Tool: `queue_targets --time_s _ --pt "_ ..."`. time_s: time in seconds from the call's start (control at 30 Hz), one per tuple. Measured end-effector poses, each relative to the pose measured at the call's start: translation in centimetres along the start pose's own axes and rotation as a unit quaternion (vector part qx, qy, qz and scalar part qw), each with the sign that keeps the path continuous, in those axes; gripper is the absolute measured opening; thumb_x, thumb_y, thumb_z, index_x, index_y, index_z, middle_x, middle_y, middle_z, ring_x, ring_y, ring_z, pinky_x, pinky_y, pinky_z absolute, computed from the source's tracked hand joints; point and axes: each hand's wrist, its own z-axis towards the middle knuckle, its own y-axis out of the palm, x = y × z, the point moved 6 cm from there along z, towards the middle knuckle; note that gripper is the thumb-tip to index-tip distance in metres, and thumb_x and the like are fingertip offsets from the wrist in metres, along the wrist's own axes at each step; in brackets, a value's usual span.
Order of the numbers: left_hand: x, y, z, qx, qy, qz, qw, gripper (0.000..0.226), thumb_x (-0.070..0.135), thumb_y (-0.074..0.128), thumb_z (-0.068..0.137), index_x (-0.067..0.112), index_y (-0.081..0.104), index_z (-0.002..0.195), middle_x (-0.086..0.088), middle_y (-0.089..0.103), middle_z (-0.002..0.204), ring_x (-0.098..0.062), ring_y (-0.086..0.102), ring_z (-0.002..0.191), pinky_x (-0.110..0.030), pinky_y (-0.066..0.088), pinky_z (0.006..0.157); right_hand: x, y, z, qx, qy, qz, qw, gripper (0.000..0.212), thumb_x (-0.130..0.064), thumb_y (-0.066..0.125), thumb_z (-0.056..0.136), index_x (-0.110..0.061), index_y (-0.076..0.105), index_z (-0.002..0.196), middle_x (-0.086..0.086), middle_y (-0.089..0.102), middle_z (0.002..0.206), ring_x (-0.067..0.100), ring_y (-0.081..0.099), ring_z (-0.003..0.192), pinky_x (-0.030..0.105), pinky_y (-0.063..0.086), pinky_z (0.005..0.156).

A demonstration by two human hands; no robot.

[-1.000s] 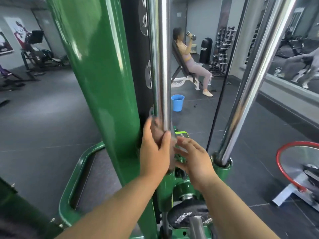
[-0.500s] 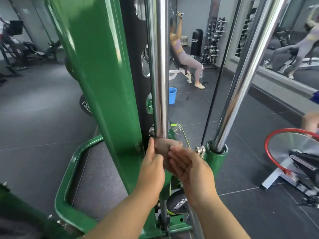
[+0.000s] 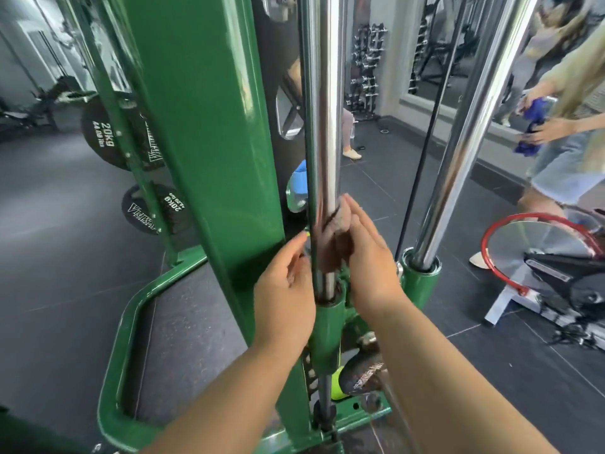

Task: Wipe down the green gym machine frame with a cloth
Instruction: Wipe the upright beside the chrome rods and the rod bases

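Chrome, not green paint, is what the cloth (image 3: 339, 224) is on at this moment: the brownish rag is wrapped against the near vertical guide rod (image 3: 322, 126), low down, just above the green collar (image 3: 327, 326) that the rod drops into. The right hand (image 3: 366, 257) presses the cloth to the rod's right side with straight, flat fingers, its grip spread, not curled. The left hand (image 3: 288, 283) sits just left of the rod, fingers loosely bent and reaching toward it; whether its fingertips touch the cloth or only the rod cannot be told, and it does not plainly hold anything.

As a judgement of progress, the wiping looks to be somewhere in the middle. The broad green upright (image 3: 209, 132), just left of the rod, shines cleanly, but gloss alone does not show whether it has been wiped. Likely left to do are the collar, the curved green base rail (image 3: 124, 339) on the floor at near left, the second green socket (image 3: 420, 283) under the slanted chrome rod (image 3: 471, 126) at right, and the thinner green post (image 3: 137, 178) carrying the black 20 kg plates (image 3: 108, 139) at far left.

At far right a second person stands holding a blue cloth (image 3: 532, 126), beside a red-rimmed flywheel (image 3: 537, 247).
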Motion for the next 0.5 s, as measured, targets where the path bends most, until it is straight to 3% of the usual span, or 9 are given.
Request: queue_targets --time_s 0.03,0.07,0.17,0.23,0.33,0.4,0.47,0.5 --pt "0.2 -0.4 0.3 -0.008 0.023 0.004 1.000 0.037 0.004 0.053 0.099 0.026 0.063 0.127 0.026 0.063 0.110 0.023 0.056 0.101 0.002 0.038 0.089 -1.6 0.5 0.7 -0.009 -0.024 0.012 1.000 0.029 -0.025 0.042 0.106 -0.039 0.063 0.119 -0.031 0.068 0.108 -0.016 0.061 0.099 0.009 0.045 0.091" --pt "0.1 -0.7 0.6 -0.012 0.047 0.013 0.999 0.037 0.004 0.054 0.098 0.023 0.064 0.128 0.021 0.066 0.113 0.017 0.058 0.105 -0.001 0.039 0.093 -2.6 1.0 1.3 -0.007 -0.043 0.019 0.999 0.029 -0.028 0.041 0.106 -0.036 0.065 0.119 -0.022 0.071 0.108 -0.011 0.062 0.095 0.008 0.045 0.087" --pt "-0.9 -1.8 0.0 0.001 0.136 0.070 0.988 0.032 0.008 0.054 0.094 0.016 0.071 0.120 0.009 0.072 0.114 0.004 0.065 0.105 -0.009 0.045 0.095 -0.6 1.0 1.5 0.049 -0.031 -0.082 0.995 0.041 -0.024 0.032 0.104 -0.002 0.066 0.102 0.024 0.063 0.086 0.019 0.053 0.065 0.012 0.044 0.060" --pt "-2.1 -2.3 -0.6 -0.001 0.158 0.096 0.983 0.031 0.011 0.054 0.090 0.016 0.074 0.114 0.010 0.073 0.108 0.004 0.067 0.100 -0.007 0.047 0.091 4.1 -0.1 0.8 0.073 0.059 -0.169 0.981 0.046 -0.025 0.028 0.097 0.006 0.062 0.098 0.021 0.061 0.070 0.023 0.053 0.059 0.024 0.046 0.055" --pt "-4.3 -2.9 -0.8 -0.028 0.145 0.104 0.984 0.030 0.002 0.059 0.088 0.017 0.075 0.109 0.017 0.071 0.102 0.003 0.067 0.097 -0.003 0.046 0.085 7.1 -0.9 0.3 0.043 0.137 -0.240 0.960 0.044 -0.024 0.032 0.083 -0.006 0.071 0.070 0.014 0.064 0.056 0.023 0.058 0.055 0.030 0.045 0.060" --pt "-5.2 -3.1 -0.8 -0.047 0.132 0.102 0.985 0.032 -0.006 0.062 0.087 0.017 0.075 0.105 0.026 0.069 0.097 0.007 0.067 0.093 -0.004 0.048 0.083 4.8 -0.4 1.1 0.056 0.114 -0.201 0.971 0.042 -0.028 0.035 0.084 -0.008 0.070 0.072 0.020 0.068 0.069 0.025 0.058 0.063 0.034 0.045 0.066" --pt "-5.3 -3.0 -0.6 -0.060 0.128 0.092 0.986 0.030 -0.004 0.063 0.088 0.020 0.074 0.103 0.028 0.069 0.095 0.010 0.067 0.089 -0.005 0.048 0.082 0.3 0.3 1.9 0.062 -0.004 -0.103 0.993 0.039 -0.029 0.036 0.096 -0.008 0.068 0.091 0.021 0.068 0.081 0.023 0.056 0.066 0.031 0.046 0.070" --pt "-5.3 -3.0 -0.5 -0.059 0.130 0.087 0.986 0.027 0.000 0.061 0.089 0.020 0.074 0.102 0.024 0.071 0.094 0.009 0.068 0.088 -0.005 0.049 0.082 -1.6 0.9 1.6 0.052 -0.066 -0.065 0.994 0.037 -0.028 0.035 0.101 -0.016 0.070 0.099 0.020 0.069 0.094 0.021 0.048 0.067 0.023 0.048 0.075"
